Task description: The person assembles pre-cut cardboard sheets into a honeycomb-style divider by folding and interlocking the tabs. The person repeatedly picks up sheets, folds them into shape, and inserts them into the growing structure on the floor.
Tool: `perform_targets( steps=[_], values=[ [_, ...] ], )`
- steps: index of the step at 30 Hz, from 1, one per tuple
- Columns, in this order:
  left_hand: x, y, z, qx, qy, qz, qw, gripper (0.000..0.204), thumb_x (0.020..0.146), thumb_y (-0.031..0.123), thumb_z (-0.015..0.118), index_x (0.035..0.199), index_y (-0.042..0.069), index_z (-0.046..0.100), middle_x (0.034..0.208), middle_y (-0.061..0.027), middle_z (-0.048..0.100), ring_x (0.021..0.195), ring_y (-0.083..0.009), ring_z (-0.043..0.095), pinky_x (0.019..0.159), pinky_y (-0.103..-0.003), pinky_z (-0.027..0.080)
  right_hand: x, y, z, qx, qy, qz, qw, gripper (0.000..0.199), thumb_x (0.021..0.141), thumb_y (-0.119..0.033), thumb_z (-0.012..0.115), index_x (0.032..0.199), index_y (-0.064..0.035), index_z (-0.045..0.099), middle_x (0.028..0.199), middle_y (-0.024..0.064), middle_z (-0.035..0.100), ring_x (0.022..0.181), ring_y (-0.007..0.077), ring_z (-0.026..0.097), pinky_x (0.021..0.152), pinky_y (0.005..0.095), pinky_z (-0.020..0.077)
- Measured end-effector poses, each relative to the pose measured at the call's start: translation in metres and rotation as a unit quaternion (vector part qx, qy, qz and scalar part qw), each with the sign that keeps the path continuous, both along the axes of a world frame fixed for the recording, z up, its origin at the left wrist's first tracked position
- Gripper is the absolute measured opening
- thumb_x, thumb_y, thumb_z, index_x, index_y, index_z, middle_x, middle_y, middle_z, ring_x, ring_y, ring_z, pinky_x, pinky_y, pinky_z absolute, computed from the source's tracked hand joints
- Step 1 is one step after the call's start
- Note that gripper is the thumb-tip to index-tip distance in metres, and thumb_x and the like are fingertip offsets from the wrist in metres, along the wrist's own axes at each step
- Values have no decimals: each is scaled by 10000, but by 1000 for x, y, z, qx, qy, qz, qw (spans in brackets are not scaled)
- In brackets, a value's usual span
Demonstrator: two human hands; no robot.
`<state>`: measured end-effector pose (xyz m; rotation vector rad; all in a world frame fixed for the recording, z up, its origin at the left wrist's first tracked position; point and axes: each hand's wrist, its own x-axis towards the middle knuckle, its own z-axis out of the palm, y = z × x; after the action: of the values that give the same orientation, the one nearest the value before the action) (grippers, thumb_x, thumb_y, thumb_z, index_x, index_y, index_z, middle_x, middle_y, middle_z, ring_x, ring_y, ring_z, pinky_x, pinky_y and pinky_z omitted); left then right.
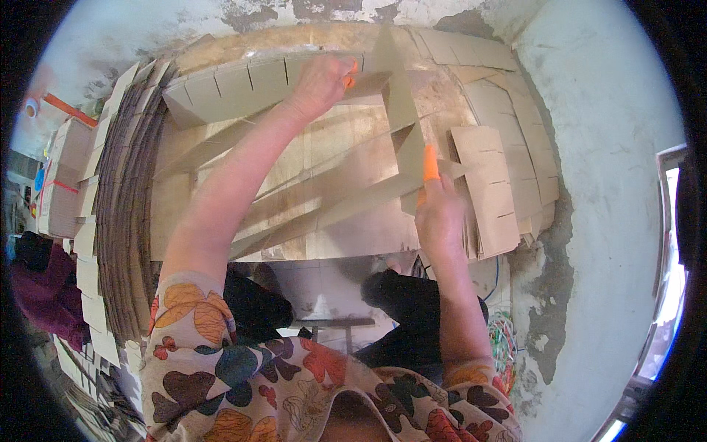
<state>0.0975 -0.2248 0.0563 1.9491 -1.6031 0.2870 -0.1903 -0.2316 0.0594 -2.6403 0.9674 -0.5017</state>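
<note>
Cardboard strip [401, 103] right of middle over worktop [438, 96], right hand's [440, 221] grip pinching near end. Left hand [322, 85] curled beside far slotted strip [266, 76], grasp unclear. Best align slots squarely, press evenly, avoid bending

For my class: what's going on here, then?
A person wearing orange finger covers is working with cardboard strips. The right hand is at a crossing strip among them; the left hand is by the slotted strip along the far side. Exact grips are unclear. A left stack and a right stack of slotted cardboard flank the work.
</note>
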Motion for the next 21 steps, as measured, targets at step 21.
perform_targets(
  steps=[21],
  values=[
    [-38, 104, 9, 53, 109, 41, 992, 451, 780, 334, 682, 1135, 76, 579, 1054, -162, 609, 1046, -310, 547, 859, -395, 446, -61, -17, 6, 159, -2, 19, 987, 194, 835, -171, 598, 937, -6, 592, 1051, 177, 617, 834, 334, 631, 675, 414, 509]
  ],
)
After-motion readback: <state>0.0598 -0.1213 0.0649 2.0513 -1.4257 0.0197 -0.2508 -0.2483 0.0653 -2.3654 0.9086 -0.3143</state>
